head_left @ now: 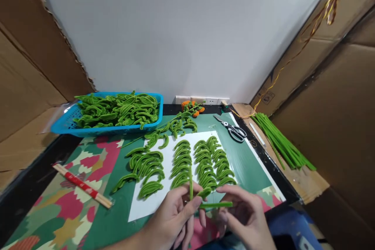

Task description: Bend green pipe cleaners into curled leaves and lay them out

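Observation:
Between thumb and fingers, my left hand [178, 211] pinches green fuzzy stems [215, 204]; one piece points up, another reaches right, and a small looped leaf shape sits between them. My right hand [244, 213] is beside the right end of that stem, its thumb and fingers apart, holding nothing that I can see. Beyond both hands, a white sheet [136, 208] carries columns of curved green leaf pieces [181, 160]. Further green leaf pieces lie at the sheet's left and back edges.
A blue basket [107, 129] piled with green pieces stands back left. Wrapped chopsticks [82, 185] lie front left. Scissors [234, 129], a white pen [257, 133] and long green stems [281, 140] are at the right. Orange flowers [190, 106] lie at the back.

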### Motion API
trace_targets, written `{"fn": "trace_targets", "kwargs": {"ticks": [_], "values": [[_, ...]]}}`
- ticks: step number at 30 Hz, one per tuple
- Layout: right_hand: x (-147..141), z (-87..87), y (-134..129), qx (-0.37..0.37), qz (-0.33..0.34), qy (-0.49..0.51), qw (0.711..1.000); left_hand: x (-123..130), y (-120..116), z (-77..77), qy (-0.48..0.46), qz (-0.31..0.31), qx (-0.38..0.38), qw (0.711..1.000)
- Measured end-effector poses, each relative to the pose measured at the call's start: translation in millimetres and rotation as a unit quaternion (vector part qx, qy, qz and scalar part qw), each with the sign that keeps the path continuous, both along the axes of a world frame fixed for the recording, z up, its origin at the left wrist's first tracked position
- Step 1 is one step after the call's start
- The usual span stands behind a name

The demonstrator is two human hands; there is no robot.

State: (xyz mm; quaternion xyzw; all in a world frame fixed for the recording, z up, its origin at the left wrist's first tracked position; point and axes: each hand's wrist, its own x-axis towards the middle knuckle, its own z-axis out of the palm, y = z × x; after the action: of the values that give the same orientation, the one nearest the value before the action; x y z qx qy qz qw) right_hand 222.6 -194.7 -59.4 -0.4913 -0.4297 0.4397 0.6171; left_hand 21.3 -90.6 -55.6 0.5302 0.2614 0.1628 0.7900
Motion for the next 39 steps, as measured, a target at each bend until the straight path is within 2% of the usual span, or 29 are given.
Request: {"fn": "trace_targets", "kwargs": {"ticks": [2,4,8,11,15,20,22,25,28,33,36,39], "values": [[-10,-0.5,1,-0.021,-0.002,0.05,0.999,-1,-1,-3.6,0.004,0.037,0.024,0.999],[-19,6.7,5,-0.038,-0.038,0.057,0.997,-2,-2,-2.4,0.008,0.047,0.054,0.997],[-26,23.1,13,-0.036,-0.119,0.011,0.992,-4,0,7.8,0.023,-0.011,0.11,0.994],[-21,25.3,16,0.005,-0.133,-0.04,0.99,-4,3,14.1,0.029,-0.033,0.132,0.99],[-16,27.8,17,0.066,-0.111,-0.12,0.984,0,7,18.9,0.009,-0.042,0.176,0.983],[-21,41.4,19,0.09,-0.076,-0.185,0.976,4,6,19.6,0.011,-0.044,0.207,0.977],[-24,46.3,18,0.097,-0.065,-0.204,0.972,3,4,20.1,0.028,-0.042,0.205,0.977],[-26,49.9,16,0.111,-0.035,-0.228,0.967,-2,2,22.8,0.047,-0.079,0.169,0.981],[-25,47.0,14,0.111,0.013,-0.242,0.964,-6,1,24.8,0.044,-0.122,0.172,0.976],[-26,34.5,16,0.143,0.08,-0.267,0.95,-10,2,17.3,0.02,-0.13,0.239,0.962],[-28,32.4,16,0.142,0.075,-0.3,0.94,-10,2,13.2,0.046,-0.136,0.23,0.963],[-26,33.6,15,0.13,0.033,-0.317,0.939,-7,0,15.3,0.075,-0.131,0.182,0.972]]}}
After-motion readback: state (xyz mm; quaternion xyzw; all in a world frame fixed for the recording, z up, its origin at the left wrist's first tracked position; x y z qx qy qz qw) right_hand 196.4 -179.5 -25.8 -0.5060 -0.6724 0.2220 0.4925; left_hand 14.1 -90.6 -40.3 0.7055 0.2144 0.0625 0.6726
